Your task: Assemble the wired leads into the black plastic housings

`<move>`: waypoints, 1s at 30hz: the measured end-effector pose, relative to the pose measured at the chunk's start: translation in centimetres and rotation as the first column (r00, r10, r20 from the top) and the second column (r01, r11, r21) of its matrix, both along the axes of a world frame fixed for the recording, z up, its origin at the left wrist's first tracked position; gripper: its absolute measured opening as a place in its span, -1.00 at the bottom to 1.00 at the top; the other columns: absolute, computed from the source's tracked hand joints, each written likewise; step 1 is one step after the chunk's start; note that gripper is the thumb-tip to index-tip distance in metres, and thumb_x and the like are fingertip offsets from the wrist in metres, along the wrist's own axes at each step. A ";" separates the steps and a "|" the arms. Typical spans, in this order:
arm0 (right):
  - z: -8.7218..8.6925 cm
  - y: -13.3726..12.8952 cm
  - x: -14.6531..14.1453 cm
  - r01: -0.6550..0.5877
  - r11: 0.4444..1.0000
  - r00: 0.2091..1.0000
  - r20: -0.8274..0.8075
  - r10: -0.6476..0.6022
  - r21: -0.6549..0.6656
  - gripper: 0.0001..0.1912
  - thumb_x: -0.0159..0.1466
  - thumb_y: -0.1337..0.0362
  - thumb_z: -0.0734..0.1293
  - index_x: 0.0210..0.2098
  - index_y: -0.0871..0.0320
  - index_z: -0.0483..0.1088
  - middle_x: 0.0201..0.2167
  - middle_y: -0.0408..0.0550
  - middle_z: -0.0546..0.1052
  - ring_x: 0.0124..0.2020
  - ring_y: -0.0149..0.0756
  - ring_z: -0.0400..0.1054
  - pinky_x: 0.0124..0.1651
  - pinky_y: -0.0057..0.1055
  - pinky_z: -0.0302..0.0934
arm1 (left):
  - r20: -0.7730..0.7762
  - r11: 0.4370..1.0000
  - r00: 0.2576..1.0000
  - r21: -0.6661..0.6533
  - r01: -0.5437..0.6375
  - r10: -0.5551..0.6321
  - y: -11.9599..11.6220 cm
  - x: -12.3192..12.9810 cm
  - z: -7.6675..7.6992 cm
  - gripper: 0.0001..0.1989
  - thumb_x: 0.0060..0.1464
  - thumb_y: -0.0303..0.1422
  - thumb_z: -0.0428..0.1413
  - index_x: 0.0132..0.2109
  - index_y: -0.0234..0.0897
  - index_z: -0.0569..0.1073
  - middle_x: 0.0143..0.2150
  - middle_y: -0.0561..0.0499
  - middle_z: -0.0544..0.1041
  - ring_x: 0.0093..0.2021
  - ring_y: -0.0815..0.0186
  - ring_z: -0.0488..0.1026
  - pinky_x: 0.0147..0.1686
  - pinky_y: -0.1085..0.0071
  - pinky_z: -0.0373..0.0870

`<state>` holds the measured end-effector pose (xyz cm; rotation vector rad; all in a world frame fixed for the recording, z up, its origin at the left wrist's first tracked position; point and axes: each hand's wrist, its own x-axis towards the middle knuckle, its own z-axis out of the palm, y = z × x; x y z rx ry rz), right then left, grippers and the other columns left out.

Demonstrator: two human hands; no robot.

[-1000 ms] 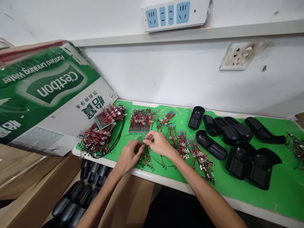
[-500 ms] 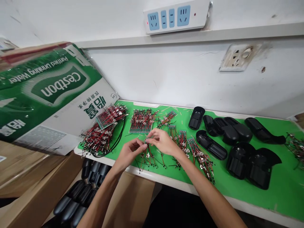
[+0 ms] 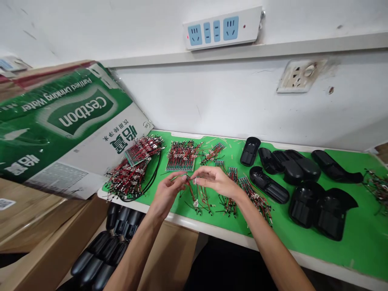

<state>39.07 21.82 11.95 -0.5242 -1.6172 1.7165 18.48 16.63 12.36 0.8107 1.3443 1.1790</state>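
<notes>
Above the green mat, my left hand (image 3: 171, 189) and my right hand (image 3: 214, 180) meet fingertip to fingertip. Both are closed in a pinch on a small wired circuit board (image 3: 188, 178), largely covered by the fingers. Red and black wires (image 3: 194, 198) with small connectors hang below it. Behind my hands lies a flat panel of wired boards (image 3: 180, 157). To its left is a heaped pile of wired boards (image 3: 129, 173); strips of wired boards (image 3: 254, 196) fan out to the right of my right hand.
Several black plastic shells (image 3: 268, 184) lie on the mat's right side. More black shells (image 3: 100, 254) fill a cardboard box at lower left. A green and white carton (image 3: 75, 121) leans at the left. A power strip (image 3: 224, 30) is fixed to the wall.
My right hand has shifted slightly right and its fingers have straightened. My left hand has rotated a little. The hanging wires have swung right, and the view has shifted slightly.
</notes>
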 end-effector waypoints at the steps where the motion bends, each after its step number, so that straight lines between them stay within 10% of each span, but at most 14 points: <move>1: 0.3 -0.1 0.1 -0.025 0.999 1.000 -0.004 0.025 -0.028 -0.86 0.38 0.27 0.35 -0.09 0.11 0.51 -0.18 -0.07 0.58 -0.10 -0.29 0.49 0.05 -0.32 0.34 | -0.025 0.999 0.999 0.032 -0.031 0.032 0.1 0.1 0.2 -0.48 -0.17 -0.14 0.47 -0.09 -0.30 0.56 -0.31 -0.01 0.61 -0.29 0.35 0.50 -0.20 0.42 0.39; 11: -0.8 0.0 -1.8 0.245 0.950 0.969 0.039 -0.242 -0.195 -0.76 0.34 0.40 0.08 -0.29 0.15 0.36 -0.46 -0.18 0.34 -0.51 -0.40 0.21 -0.45 -0.48 0.10 | -0.465 0.933 0.866 0.359 -0.007 0.185 -0.1 2.0 0.3 -0.65 0.07 -0.08 0.31 -0.12 -0.24 0.61 -0.15 -0.07 0.65 -0.15 0.23 0.57 -0.05 0.32 0.48; 18: -1.0 -0.3 -1.9 0.382 0.912 0.907 0.128 -0.400 0.147 -0.77 0.34 0.08 0.39 -0.22 0.13 0.50 -0.23 -0.09 0.57 -0.13 -0.23 0.42 -0.03 -0.31 0.27 | -0.568 0.921 0.803 0.385 0.063 0.183 -0.1 2.4 0.3 -0.71 0.16 -0.11 0.24 -0.15 -0.22 0.66 -0.17 -0.04 0.66 -0.19 0.26 0.56 -0.14 0.36 0.45; 30: -1.7 -0.2 -2.4 0.531 0.837 0.829 0.122 -0.545 0.132 -0.87 0.35 0.27 0.38 -0.18 0.18 0.55 -0.20 -0.01 0.65 -0.14 -0.22 0.53 -0.02 -0.31 0.34 | -0.857 0.870 0.411 0.431 0.241 0.310 -0.3 2.8 0.7 -0.84 0.24 -0.26 0.17 -0.20 -0.20 0.62 -0.29 0.06 0.68 -0.29 0.28 0.58 -0.14 0.33 0.38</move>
